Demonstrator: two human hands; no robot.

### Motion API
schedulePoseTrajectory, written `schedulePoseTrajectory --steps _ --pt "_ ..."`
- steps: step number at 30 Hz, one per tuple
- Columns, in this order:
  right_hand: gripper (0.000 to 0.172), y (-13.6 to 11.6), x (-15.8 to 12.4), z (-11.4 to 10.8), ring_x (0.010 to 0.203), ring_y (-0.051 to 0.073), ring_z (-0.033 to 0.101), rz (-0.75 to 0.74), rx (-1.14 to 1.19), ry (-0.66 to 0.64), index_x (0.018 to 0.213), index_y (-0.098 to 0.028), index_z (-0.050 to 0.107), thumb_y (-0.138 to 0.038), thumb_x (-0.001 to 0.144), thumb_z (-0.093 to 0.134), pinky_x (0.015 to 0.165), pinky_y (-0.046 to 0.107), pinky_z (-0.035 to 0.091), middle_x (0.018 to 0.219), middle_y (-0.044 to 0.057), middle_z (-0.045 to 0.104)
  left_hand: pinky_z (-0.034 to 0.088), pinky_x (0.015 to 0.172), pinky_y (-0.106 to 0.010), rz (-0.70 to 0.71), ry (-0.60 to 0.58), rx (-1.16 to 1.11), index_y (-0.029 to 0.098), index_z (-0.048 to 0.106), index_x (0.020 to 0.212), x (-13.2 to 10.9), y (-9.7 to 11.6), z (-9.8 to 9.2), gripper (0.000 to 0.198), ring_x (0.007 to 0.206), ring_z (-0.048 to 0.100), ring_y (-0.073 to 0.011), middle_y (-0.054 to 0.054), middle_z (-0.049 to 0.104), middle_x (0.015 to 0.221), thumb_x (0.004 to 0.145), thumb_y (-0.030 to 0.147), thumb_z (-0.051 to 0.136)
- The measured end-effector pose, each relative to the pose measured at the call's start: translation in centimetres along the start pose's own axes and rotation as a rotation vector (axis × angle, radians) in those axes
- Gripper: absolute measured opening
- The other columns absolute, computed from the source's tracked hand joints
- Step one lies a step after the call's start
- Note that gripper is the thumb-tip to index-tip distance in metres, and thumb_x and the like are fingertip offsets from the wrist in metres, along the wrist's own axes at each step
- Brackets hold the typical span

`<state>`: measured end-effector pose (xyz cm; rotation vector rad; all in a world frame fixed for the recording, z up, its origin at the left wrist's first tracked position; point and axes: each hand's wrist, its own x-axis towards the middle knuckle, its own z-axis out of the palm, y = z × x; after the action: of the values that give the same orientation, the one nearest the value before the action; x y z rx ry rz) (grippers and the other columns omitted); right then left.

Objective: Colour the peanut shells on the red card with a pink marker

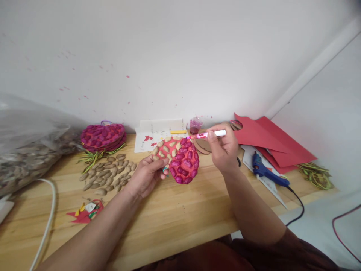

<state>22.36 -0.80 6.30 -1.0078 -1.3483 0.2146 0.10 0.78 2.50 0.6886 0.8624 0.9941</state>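
Observation:
My left hand (149,173) grips the left edge of a round red disc (172,144) covered with peanuts, held up above the table. Peanuts on its right and lower part are painted magenta (187,163); those at the upper left keep their plain tan colour (162,153). My right hand (225,148) pinches a white-handled paintbrush (203,135), its shaft stained pink. The brush tip is at the disc's top edge, by a magenta peanut; whether it touches I cannot tell. Behind the disc stands a small clear cup (195,126) of purple paint.
Loose peanuts (108,175), a finished-looking magenta peanut disc (103,137) and a plastic bag of peanuts (25,150) are left. Paper scraps (86,212) lie nearer. On the right are red paper sheets (270,141), a blue glue gun (267,173) with cord, and green-yellow strands (316,175).

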Motion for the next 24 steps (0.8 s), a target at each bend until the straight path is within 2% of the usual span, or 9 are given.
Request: schedulePoseTrajectory --steps 6,13,17,24 --pt "0.037 0.03 0.03 -0.04 0.055 0.011 0.044 0.011 0.001 -0.006 0.089 -0.026 0.059 -0.061 0.098 0.064 0.053 0.025 0.04 0.063 -0.006 0.047 0.045 0.039 -0.016 0.014 0.003 -0.02 0.017 0.053 0.053 0.15 -0.09 -0.11 0.054 0.044 0.06 -0.0099 0.002 0.063 0.052 0.042 0.026 0.105" --pt "0.034 0.11 0.05 -0.03 0.056 0.012 0.045 0.0 0.022 0.018 0.09 -0.027 0.06 -0.06 0.097 0.066 0.053 0.026 0.041 0.063 -0.006 0.046 0.045 0.04 -0.017 0.024 -0.003 -0.014 0.017 0.052 0.054 0.04 -0.04 -0.06 0.051 0.045 0.059 -0.0095 0.001 0.063 0.053 0.048 0.023 0.102" --pt "0.036 -0.01 -0.03 -0.02 0.055 0.012 0.045 0.021 -0.002 -0.009 0.09 -0.027 0.059 -0.062 0.097 0.064 0.052 0.027 0.04 0.063 -0.006 0.047 0.045 0.04 -0.017 0.028 -0.014 -0.004 0.017 0.051 0.054 0.16 -0.07 -0.09 0.05 0.045 0.059 -0.0097 0.002 0.062 0.053 0.051 0.024 0.101" --pt "0.033 0.16 -0.16 -0.06 0.057 0.013 0.047 0.001 -0.034 0.021 0.091 -0.027 0.06 -0.059 0.098 0.063 0.055 0.027 0.041 0.065 -0.005 0.05 0.046 0.041 -0.016 0.036 -0.01 0.018 0.017 0.054 0.054 0.05 -0.12 -0.03 0.05 0.045 0.06 -0.0096 0.002 0.063 0.054 0.048 0.027 0.103"
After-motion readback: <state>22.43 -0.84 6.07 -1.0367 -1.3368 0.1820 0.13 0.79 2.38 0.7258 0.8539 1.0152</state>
